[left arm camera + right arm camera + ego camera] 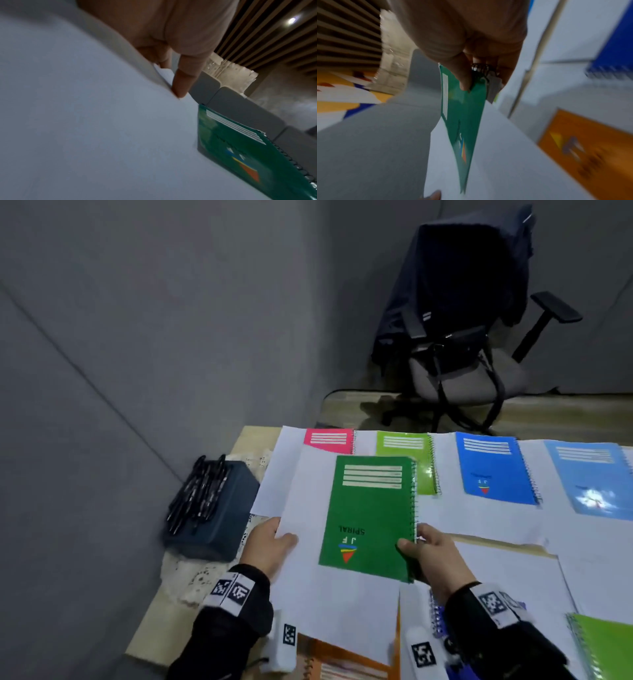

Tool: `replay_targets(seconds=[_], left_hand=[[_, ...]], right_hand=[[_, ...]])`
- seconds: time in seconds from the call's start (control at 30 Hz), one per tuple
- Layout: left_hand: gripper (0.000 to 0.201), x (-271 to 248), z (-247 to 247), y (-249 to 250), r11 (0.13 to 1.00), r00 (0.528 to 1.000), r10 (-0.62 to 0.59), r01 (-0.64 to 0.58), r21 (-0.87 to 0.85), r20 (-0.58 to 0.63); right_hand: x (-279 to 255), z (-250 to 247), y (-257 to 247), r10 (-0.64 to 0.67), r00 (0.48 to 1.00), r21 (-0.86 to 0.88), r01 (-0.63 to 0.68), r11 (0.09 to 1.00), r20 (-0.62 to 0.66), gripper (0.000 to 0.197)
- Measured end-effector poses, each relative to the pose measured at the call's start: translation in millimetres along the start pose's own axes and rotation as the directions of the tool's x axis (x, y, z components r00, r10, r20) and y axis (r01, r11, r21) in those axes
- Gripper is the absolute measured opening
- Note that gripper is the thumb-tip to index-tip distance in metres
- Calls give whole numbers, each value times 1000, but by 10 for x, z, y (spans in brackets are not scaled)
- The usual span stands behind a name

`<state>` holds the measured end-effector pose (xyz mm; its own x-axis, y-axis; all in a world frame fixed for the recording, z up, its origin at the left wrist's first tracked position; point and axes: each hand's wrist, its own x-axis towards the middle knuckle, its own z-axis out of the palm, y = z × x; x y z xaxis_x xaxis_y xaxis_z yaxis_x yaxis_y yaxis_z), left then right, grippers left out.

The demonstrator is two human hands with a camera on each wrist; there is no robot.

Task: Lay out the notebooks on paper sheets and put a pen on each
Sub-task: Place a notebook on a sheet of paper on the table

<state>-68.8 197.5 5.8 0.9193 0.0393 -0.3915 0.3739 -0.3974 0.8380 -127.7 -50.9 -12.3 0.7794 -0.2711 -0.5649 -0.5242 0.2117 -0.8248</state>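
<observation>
A dark green spiral notebook [370,515] lies on a white paper sheet [308,529] that I hold above the table. My left hand [270,546] pinches the sheet's left edge, thumb on top. My right hand [428,556] grips the notebook's near right corner by the spiral, thumb on the cover. The wrist views show the same notebook [240,151] [462,115] and sheet [102,121]. Pink [329,440], light green [407,455], blue [493,467] and pale blue [592,477] notebooks lie on sheets along the far side. Black pens [198,494] are heaped on a dark box.
The dark box [219,515] sits at the table's left edge on a lace cloth. An orange notebook [339,662], a blue one [440,618] and a light green one [606,645] lie near me. An office chair [462,337] stands beyond the table.
</observation>
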Motion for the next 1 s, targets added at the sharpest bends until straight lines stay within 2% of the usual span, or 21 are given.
replay_targets(seconds=[0.07,0.17,0.3,0.37,0.43,0.5,0.57,0.63,0.7,0.73,0.8,0.83,0.87,0.93,0.97,1.0], left_hand=[[22,-2,-172,-281,989,999,-47,46,143,4],[25,-46,-433,-642,944,995,-75,94,317,-70],[31,-68,-674,-910,868,981,-94,166,469,-172],[40,-73,-744,-988,805,969,-120,223,550,-217],[57,-110,-754,-1015,696,959,-92,254,671,-267],[69,-158,-699,-1009,655,966,3,193,730,-258],[68,-203,-626,-966,679,974,84,100,727,-212],[65,-226,-573,-865,727,970,149,24,686,-192],[61,-234,-568,-657,781,929,295,-99,617,-224],[58,-239,-574,-510,788,882,397,-185,587,-255],[52,-255,-587,-190,742,770,571,-334,582,-286],[53,-263,-586,-29,697,737,624,-376,610,-259],[54,-271,-579,103,653,729,651,-396,646,-211],[64,-303,-570,285,629,769,617,-356,691,-165],[69,-334,-595,331,651,785,586,-311,692,-199],[72,-373,-641,358,674,775,577,-273,686,-259]], right_hand=[[46,254,273,67,997,-69,-64,996,47,18],[140,622,638,164,983,-160,-151,976,77,14],[183,998,947,231,961,-155,-208,966,149,17],[168,1125,1024,255,952,-121,-237,964,168,23],[108,1221,1037,257,951,-141,-235,962,168,27],[81,1265,1058,247,957,-182,-219,959,152,27],[65,1260,1005,228,960,-238,-187,953,160,24],[100,1170,804,100,985,-372,-40,927,142,25],[162,1053,418,-93,985,-531,158,832,147,31],[165,1000,162,-184,966,-618,259,742,184,32],[132,965,-357,-297,916,-733,396,552,271,34],[117,978,-569,-337,888,-762,446,469,312,36],[83,1018,-740,-367,860,-783,487,387,353,38],[-10,1124,-962,-395,818,-826,524,209,419,42],[-57,1169,-1035,-393,806,-842,524,130,442,43],[-101,1210,-1091,-398,792,-849,525,58,462,41]])
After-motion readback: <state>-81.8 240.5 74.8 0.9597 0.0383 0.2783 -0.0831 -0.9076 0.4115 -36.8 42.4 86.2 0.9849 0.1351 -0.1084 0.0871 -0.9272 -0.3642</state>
